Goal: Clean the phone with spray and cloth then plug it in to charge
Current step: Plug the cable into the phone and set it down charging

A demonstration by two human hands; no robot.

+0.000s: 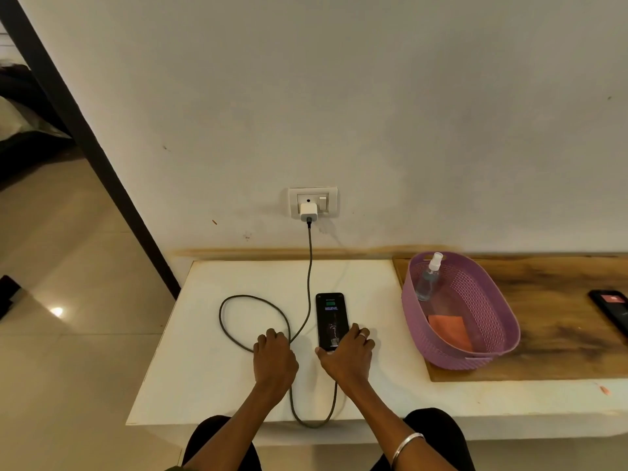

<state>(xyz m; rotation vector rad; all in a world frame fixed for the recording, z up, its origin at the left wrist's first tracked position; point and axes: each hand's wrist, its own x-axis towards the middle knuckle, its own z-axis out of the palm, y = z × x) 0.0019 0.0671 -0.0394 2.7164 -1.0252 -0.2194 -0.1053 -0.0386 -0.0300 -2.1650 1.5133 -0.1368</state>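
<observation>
A black phone (pixel 331 317) lies flat on the white table (pixel 210 375) with its screen lit. My right hand (pixel 348 351) grips the phone's near end, thumb on its left corner and fingers along its right edge. My left hand (pixel 273 355) rests on the table with fingers curled, right by the looped dark charging cable (pixel 309 266). The cable runs up to a white charger (pixel 308 212) plugged into the wall socket (pixel 312 200). A clear spray bottle (pixel 429 278) and an orange cloth (pixel 448 329) sit inside the purple basket (pixel 489 348).
The basket stands on a wooden board (pixel 560 321) to the right. A second dark phone (pixel 611 309) lies at the board's far right edge. Tiled floor and a dark door frame (pixel 85 130) are to the left.
</observation>
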